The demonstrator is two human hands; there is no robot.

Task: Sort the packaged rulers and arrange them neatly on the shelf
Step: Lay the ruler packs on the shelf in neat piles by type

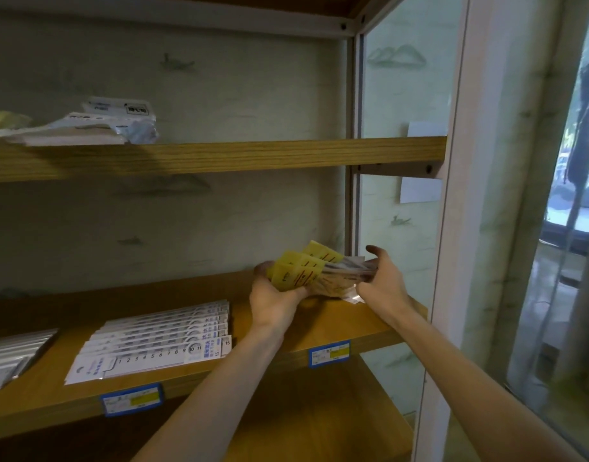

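1. The middle wooden shelf (369, 323) in front of me carries a fanned row of white packaged rulers (156, 341), flat on the board.
2. At its left end lie silvery packets (11, 356).
3. Two blue price tags (329, 353) sit on its front edge.
4. The upper shelf (219, 156) holds pale, loosely piled packages (96, 123) at its left.

A matt, grained wood-look board forms the middle brown shelf (336, 321). On it, left of the hands, white card-backed ruler packs (153, 341) are sleeved in smooth clear plastic. Glossy film and yellow paper headers are seen on the bundle of yellow-topped ruler packets (306, 271). Blue plastic price-label holders (329, 353) are fixed to its front edge.
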